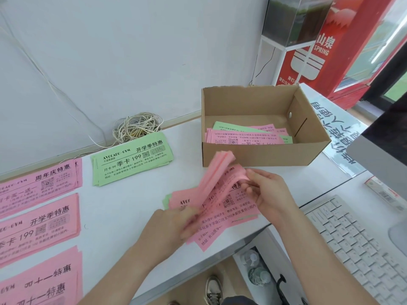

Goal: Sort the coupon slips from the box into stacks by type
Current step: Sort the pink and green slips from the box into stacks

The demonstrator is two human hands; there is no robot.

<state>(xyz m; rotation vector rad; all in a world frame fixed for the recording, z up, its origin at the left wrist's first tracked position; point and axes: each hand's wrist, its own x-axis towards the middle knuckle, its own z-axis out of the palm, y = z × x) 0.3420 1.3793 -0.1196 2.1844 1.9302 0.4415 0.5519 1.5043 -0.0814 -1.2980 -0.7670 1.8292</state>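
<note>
An open cardboard box stands at the back of the white table, with pink and green coupon slips lying in it. In front of the box my left hand grips a bundle of pink slips that fans upward. My right hand pinches the top edge of the slips at the bundle's right. More pink slips lie under the bundle on the table. A green stack lies at centre left. Three pink stacks line the left edge.
A white keyboard sits at the right, below a monitor edge. A coil of cord lies against the wall behind the green stack. The table's front edge runs diagonally under my forearms; bottles and a shoe show below.
</note>
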